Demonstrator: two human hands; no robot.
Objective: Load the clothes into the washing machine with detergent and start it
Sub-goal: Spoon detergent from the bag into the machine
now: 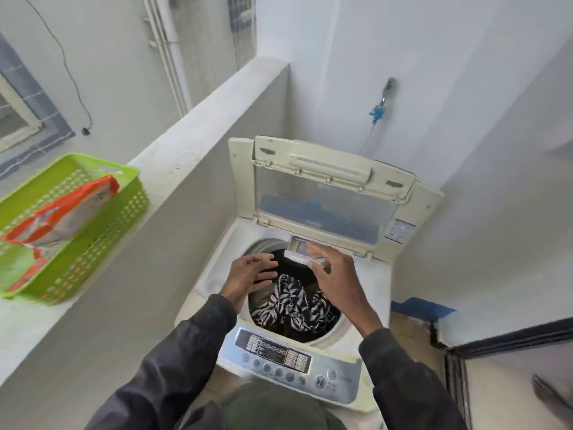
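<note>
Head view looks straight down into the cream top-loading washing machine (217,274), its hinged lid (325,197) tipped up at the back. The right hand (336,274) is out at the far rim of the drum, thumb and fingers pinching the front of the small white plastic detergent drawer (297,246), which juts out over the opening. The left hand (251,273) hovers just beside it above the drum, fingers spread and loose, holding nothing. This looks like the detergent step, and whether powder already lies in that drawer is too blurred to tell. To do it well, keep the drawer level so nothing spills, guide it straight along its track without twisting, and seat it flush before the lid comes down. The left hand should stay clear of the slot. In the drum, the black-and-white leaf-print clothes (291,302) lie heaped low, well under the drawer, so nothing should snag. Off to the left, on the pale concrete ledge (186,150), the lime-green perforated plastic basket (93,243) holds the orange-and-white detergent packet (62,212), lying on its side, well apart from the machine. Nearest the camera, the silver-blue button panel (279,361) waits untouched for the start.
</note>
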